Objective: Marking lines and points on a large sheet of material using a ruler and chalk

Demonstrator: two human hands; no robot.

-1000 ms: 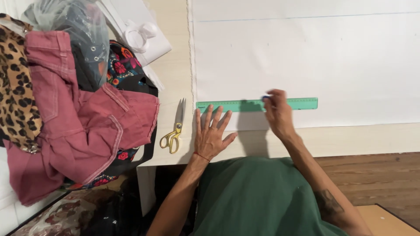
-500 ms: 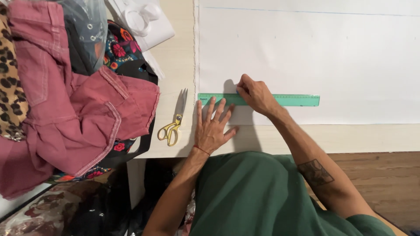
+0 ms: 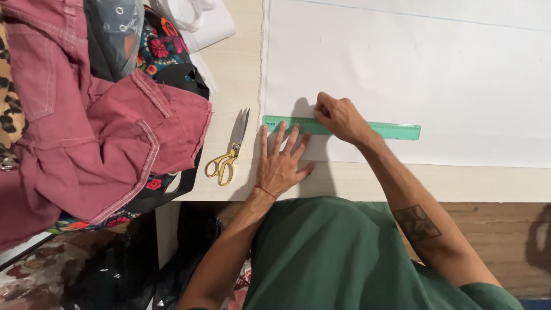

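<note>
The green ruler looks like glossy plastic, lying on matt white sheet, perhaps cloth.

The person wears a plain dark green short-sleeved top, loose over the torso at the near edge. Both forearms are bare. A thin red thread circles the wrist of the left hand. The arm of the right hand bears a dark, angular tattoo on the forearm
</note>
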